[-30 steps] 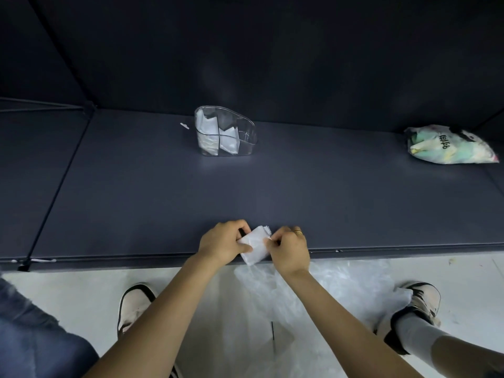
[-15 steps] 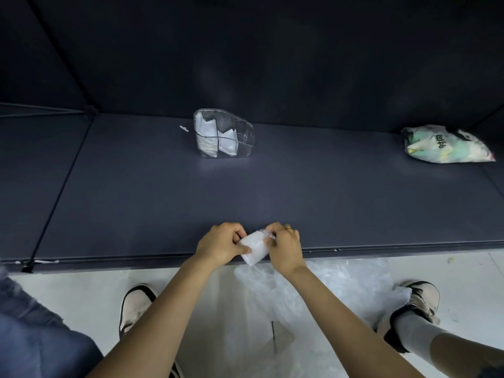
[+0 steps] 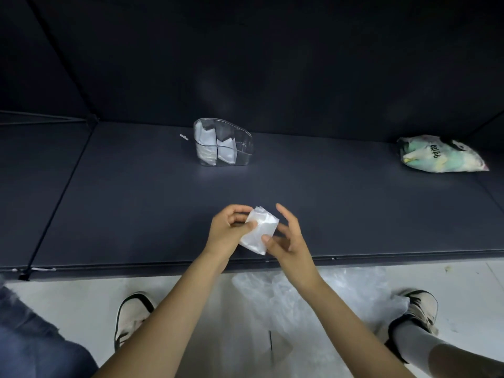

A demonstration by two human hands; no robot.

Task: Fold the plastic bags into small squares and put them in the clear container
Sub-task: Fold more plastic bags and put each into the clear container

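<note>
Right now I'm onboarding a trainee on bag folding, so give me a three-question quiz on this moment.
1. True or false: the folded bag lies flat on the dark table.
2. Which hand pinches it between thumb and curled fingers: A) left hand B) right hand?
3. What sits inside the clear container?

Key: 1. False, both hands hold it up. 2. A; the right hand touches it with fingers spread. 3. Folded white bags in its left compartments.
</note>
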